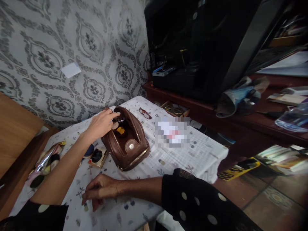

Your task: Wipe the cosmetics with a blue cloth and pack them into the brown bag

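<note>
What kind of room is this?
Probably a room in someone's home, though I can't tell which. It has grey-and-white patterned wallpaper, a white printed cloth with an open brown leather bag on it, and red-framed glasses nearby.

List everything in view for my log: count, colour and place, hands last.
bag: one, brown, unzipped on the tablecloth
small item: one, orange-yellow, inside the bag
glasses: one pair, reddish, beyond the bag
round item: one, black, on a gold-coloured box left of the bag
assorted items: several, mixed colours, tablecloth's left side
tablecloth: one, white, patterned
blurred item: unclear, white and red, right of the bag
card: one, white, on the wallpaper
large screen: one, black, on dark red furniture
cloth bundle: count unclear, grey and blue, beside the screen
left hand: one, fingers at the bag's opening
right hand: one, empty, near the bag
</note>
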### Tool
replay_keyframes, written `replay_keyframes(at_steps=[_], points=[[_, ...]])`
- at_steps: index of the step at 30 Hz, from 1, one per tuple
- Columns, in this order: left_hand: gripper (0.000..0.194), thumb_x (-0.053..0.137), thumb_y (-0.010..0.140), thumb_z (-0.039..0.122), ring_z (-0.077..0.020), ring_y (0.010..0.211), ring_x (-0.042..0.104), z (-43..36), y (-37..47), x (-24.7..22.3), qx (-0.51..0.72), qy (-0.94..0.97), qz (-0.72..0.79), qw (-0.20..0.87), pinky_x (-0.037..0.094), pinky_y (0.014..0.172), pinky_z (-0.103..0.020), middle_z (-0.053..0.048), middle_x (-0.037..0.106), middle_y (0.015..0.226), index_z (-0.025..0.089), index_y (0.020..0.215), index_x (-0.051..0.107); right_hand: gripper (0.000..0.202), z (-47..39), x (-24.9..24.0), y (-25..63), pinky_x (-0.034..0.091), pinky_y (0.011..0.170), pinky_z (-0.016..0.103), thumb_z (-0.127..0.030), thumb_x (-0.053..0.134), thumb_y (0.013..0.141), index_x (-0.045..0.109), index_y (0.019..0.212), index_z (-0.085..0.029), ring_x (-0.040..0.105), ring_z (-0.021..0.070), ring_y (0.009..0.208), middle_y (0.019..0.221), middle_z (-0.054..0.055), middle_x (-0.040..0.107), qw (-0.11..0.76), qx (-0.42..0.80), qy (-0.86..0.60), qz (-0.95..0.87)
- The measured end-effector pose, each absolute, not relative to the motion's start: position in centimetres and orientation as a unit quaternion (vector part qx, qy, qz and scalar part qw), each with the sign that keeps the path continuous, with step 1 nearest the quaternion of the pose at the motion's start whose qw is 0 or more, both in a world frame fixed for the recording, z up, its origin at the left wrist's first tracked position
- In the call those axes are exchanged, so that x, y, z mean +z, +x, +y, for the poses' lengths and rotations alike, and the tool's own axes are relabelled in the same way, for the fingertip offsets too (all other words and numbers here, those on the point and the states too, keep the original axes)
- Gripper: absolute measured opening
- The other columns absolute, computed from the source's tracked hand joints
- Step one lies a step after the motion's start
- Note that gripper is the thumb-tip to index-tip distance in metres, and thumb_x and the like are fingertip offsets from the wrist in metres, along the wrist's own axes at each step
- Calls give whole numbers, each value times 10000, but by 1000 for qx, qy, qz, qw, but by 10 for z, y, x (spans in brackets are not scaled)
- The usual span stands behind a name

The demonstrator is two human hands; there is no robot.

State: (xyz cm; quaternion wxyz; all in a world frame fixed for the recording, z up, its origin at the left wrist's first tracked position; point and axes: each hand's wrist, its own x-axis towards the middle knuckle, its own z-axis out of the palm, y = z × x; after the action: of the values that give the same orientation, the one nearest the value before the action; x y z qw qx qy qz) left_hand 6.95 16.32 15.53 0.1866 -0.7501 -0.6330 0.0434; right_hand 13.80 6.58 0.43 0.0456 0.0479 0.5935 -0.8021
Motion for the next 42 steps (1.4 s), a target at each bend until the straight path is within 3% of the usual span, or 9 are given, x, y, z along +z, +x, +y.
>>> replay_keyframes(at_steps=[19, 25, 31, 35, 38, 42], points=[[513, 442, 894, 131, -273, 1120, 594, 166, 67, 154, 16, -773, -611, 173, 528, 810, -358, -77, 647, 1152, 271, 1357, 611, 144, 67, -2, 142, 403, 523, 175, -178, 597, 931, 687, 844, -107, 550, 79, 474, 498, -46, 590, 12, -803, 0, 596], [504, 431, 855, 108, -238, 1052, 612, 144, 55, 156, -131, -758, -617, 167, 498, 931, -354, -61, 655, 1057, 214, 1302, 637, 164, 66, 1, 143, 412, 515, 185, -191, 587, 927, 686, 824, -109, 534, 80, 449, 488, -49, 580, -1, -801, 8, 599], [406, 420, 893, 227, -223, 927, 653, 83, 3, 111, -243, -672, -692, 103, 497, 915, -355, -40, 708, 941, 198, 1201, 683, 170, 66, -2, 143, 410, 521, 186, -230, 595, 914, 688, 833, -114, 539, 80, 456, 501, -44, 586, -16, -801, -13, 598], [357, 423, 910, 325, -250, 1003, 664, 47, -25, 66, -270, -599, -752, 54, 498, 939, -386, -66, 738, 1028, 191, 1092, 699, 211, 66, -6, 142, 410, 526, 192, -296, 584, 915, 682, 849, -121, 550, 95, 473, 500, -37, 580, -29, -799, -11, 600], [335, 411, 952, 351, -256, 1034, 651, 28, -25, 46, -287, -569, -766, 89, 493, 939, -397, -83, 728, 1066, 191, 1071, 680, 257, 68, -6, 143, 405, 528, 202, -353, 578, 917, 677, 838, -130, 546, 103, 486, 515, -34, 573, -71, -772, 18, 631], [324, 420, 996, 395, -251, 981, 637, 14, -13, 36, -255, -560, -775, 145, 495, 883, -379, -81, 695, 1019, 190, 1056, 664, 272, 71, -3, 147, 355, 560, 214, -282, 569, 907, 586, 665, -159, 491, 92, 527, 536, -43, 499, -212, -621, 86, 749]])
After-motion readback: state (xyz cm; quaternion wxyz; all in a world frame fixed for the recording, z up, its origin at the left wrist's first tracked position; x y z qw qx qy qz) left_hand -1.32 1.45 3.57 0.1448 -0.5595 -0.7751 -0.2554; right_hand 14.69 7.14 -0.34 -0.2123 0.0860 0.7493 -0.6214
